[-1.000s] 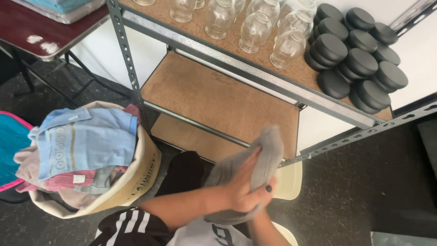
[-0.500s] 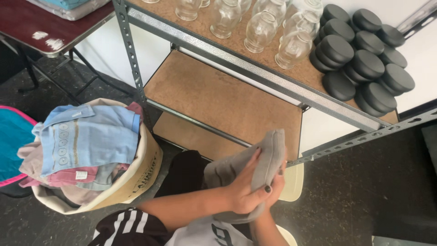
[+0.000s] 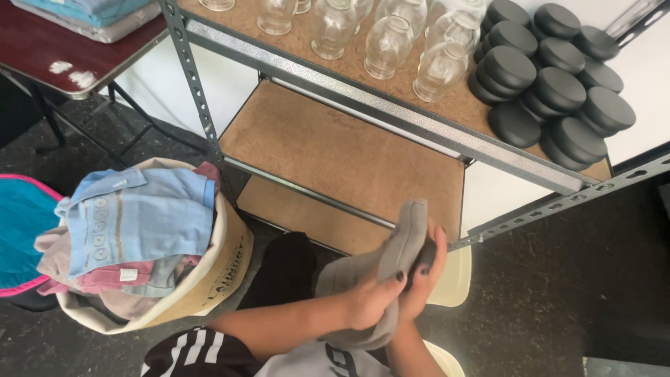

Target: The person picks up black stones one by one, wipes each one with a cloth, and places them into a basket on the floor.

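Observation:
A grey cloth garment (image 3: 401, 241) is bunched between both of my hands, low in the middle of the view. My left hand (image 3: 368, 301) grips it from the left, thumb across the fabric. My right hand (image 3: 423, 278) closes on it from the right, fingers wrapped round the folded edge. The cloth's lower part hangs down toward my lap. Both hands sit just in front of the metal shelf unit's (image 3: 391, 119) middle board.
A beige fabric laundry basket (image 3: 222, 265) heaped with blue, pink and tan clothes stands at the left. Clear glass jars (image 3: 387, 45) and stacked black lids (image 3: 551, 87) fill the upper shelf. A dark red folding table (image 3: 63, 56) is upper left. A teal bag (image 3: 17, 230) lies at far left.
My hands have drawn closer together on the grey cloth, and its raised fold has narrowed between them. The view has shifted slightly.

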